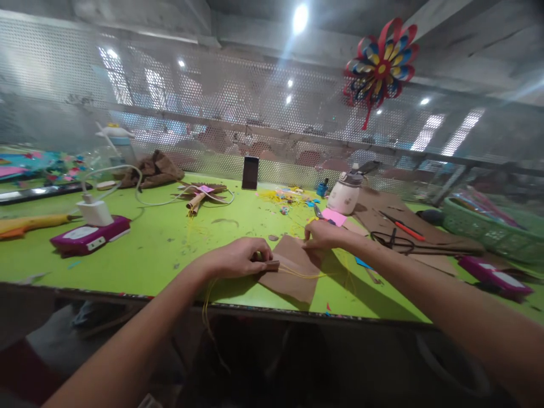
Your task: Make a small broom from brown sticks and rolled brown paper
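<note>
My left hand pinches a small rolled strip of brown paper over the near left part of a brown paper sheet. Thin yellow string runs from the roll across the sheet to the right. More of this string hangs over the table's front edge below my left wrist. My right hand has its fingers curled at the sheet's upper right corner; what they hold, if anything, is hidden. Just beyond it lie a pink paper square and a dark-tipped tool, partly covered by the hand.
A power strip with a white charger, a yellow glue gun and a brown paper craft piece are to the left. A phone stands at the back. On the right are a bottle, a red-handled tool and a green basket.
</note>
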Action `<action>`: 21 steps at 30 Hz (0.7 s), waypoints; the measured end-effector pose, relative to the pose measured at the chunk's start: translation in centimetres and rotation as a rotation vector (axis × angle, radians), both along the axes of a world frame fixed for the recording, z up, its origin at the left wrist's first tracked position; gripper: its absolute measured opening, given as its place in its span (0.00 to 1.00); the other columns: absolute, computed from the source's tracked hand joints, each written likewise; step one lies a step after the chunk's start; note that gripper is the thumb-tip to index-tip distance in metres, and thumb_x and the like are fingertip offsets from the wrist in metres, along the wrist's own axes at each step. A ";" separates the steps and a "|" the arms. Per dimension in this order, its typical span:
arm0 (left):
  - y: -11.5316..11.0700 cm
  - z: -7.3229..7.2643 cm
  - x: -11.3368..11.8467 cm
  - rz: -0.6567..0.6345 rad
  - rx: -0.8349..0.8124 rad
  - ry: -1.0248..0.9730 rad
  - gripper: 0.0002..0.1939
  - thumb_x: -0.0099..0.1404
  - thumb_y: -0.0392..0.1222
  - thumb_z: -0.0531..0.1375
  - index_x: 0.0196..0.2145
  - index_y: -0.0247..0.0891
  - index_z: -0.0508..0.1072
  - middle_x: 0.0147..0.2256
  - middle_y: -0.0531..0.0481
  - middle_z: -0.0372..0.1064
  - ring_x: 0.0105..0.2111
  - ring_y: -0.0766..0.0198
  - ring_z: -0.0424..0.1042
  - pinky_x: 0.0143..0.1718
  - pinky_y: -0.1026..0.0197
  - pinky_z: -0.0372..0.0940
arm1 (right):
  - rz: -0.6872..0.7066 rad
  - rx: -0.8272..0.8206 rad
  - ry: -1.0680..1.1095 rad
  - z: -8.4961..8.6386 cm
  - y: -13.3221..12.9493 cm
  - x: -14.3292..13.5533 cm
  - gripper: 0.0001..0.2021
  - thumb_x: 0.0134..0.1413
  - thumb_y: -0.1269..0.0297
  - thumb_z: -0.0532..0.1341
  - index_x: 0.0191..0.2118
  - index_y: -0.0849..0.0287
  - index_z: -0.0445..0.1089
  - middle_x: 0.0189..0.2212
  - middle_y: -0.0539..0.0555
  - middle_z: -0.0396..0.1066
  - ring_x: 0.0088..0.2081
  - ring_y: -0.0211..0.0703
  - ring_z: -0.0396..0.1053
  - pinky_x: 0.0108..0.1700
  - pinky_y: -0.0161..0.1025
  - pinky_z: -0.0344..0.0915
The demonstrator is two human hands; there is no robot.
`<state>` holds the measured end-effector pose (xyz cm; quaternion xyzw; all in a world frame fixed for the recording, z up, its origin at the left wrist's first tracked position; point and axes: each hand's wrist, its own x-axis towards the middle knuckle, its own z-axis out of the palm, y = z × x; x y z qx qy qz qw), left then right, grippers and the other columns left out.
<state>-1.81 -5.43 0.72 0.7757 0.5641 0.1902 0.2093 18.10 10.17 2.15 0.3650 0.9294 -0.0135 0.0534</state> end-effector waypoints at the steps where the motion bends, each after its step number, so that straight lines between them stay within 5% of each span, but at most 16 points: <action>1: -0.1 0.1 0.0 -0.002 0.008 0.026 0.19 0.61 0.56 0.55 0.39 0.39 0.73 0.32 0.49 0.72 0.30 0.63 0.67 0.31 0.64 0.58 | -0.012 0.001 0.018 0.1 -0.3 0.1 0.08 0.42 0.63 0.65 0.30 0.61 0.77 0.28 0.57 0.76 0.30 0.46 0.71 0.27 0.34 0.58; 5: -0.7 0.5 -0.4 0.010 0.084 0.143 0.15 0.62 0.50 0.54 0.37 0.38 0.73 0.35 0.47 0.71 0.34 0.61 0.68 0.34 0.63 0.60 | -0.092 0.002 0.130 0.4 -1.7 1.4 0.03 0.39 0.70 0.63 0.23 0.61 0.75 0.22 0.55 0.74 0.27 0.44 0.70 0.26 0.33 0.57; 9: -1.9 0.6 -0.6 0.019 0.178 0.196 0.13 0.64 0.48 0.52 0.37 0.39 0.72 0.37 0.46 0.70 0.36 0.60 0.68 0.37 0.62 0.61 | -0.236 -0.003 0.301 -0.3 -3.2 4.4 0.08 0.41 0.70 0.62 0.31 0.62 0.74 0.30 0.57 0.76 0.33 0.45 0.71 0.28 0.32 0.58; 14: -2.4 0.3 0.0 0.012 0.201 0.213 0.14 0.65 0.48 0.51 0.37 0.39 0.72 0.36 0.46 0.70 0.37 0.60 0.68 0.39 0.60 0.61 | -0.392 -0.138 0.433 -2.6 -6.5 7.7 0.08 0.47 0.70 0.58 0.35 0.62 0.70 0.20 0.51 0.73 0.21 0.37 0.68 0.22 0.30 0.57; 21: -2.0 -0.1 0.4 -0.023 0.170 0.188 0.15 0.66 0.50 0.51 0.34 0.39 0.72 0.35 0.46 0.70 0.36 0.61 0.67 0.39 0.60 0.61 | -0.324 -0.246 0.528 -3.4 -8.3 9.2 0.05 0.48 0.68 0.56 0.29 0.60 0.69 0.14 0.47 0.69 0.18 0.36 0.65 0.23 0.31 0.56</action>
